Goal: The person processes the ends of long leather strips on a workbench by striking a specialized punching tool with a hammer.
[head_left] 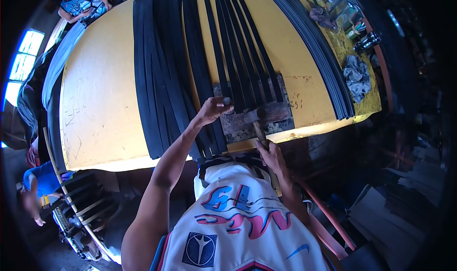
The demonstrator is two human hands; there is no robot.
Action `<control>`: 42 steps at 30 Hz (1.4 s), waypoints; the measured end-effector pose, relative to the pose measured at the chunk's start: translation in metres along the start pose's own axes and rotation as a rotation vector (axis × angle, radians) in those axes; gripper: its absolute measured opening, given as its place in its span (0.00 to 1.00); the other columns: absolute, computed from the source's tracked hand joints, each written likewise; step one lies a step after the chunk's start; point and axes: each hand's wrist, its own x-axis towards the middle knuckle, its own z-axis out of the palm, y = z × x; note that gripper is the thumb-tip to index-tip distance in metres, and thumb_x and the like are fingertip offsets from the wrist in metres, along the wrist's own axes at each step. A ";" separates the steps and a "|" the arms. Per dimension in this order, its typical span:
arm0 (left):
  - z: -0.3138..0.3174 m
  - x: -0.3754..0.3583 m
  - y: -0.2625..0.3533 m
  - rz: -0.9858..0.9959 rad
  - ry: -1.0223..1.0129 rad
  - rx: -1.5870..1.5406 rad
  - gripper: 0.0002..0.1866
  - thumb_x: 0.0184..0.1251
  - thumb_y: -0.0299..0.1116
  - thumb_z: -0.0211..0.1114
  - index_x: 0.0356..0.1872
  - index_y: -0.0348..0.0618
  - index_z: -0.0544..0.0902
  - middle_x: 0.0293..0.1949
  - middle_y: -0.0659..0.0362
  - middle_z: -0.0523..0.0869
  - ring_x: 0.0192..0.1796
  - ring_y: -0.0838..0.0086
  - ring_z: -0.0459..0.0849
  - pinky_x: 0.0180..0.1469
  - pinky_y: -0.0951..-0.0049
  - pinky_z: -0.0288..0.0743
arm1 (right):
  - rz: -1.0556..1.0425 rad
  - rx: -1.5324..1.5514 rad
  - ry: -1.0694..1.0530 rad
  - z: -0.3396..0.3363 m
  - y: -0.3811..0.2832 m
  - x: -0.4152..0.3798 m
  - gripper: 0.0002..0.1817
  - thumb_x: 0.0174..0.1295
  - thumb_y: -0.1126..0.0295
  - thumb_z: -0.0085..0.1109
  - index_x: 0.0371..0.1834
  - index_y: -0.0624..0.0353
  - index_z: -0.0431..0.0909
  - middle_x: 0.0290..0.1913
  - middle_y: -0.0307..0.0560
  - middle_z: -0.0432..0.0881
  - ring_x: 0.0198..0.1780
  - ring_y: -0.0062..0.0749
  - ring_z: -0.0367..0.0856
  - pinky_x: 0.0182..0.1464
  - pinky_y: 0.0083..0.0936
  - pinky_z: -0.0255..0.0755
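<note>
At the near edge of the yellow worktop (100, 90):
Left hand (215, 108): fingers pinched on a small punch-like tool (226, 101), held upright on a black strip (236, 88), apparently to mark or pierce it.
Right hand (272, 155): fingers wrapped round one hammer (259, 123), head just beside the tool.
Block (259, 116): one worn slab beneath the strip ends, seemingly as backing.
Strips: many, too overlapped to count; a second bundle (323, 57) lay well apart, on the right.
</note>
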 end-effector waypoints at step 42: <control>0.031 -0.056 0.024 0.036 0.020 -0.180 0.15 0.66 0.38 0.70 0.48 0.42 0.86 0.37 0.56 0.90 0.44 0.71 0.88 0.51 0.68 0.81 | -0.215 -0.281 0.208 0.016 -0.048 -0.071 0.27 0.69 0.46 0.55 0.42 0.65 0.74 0.28 0.70 0.81 0.39 0.69 0.82 0.32 0.51 0.73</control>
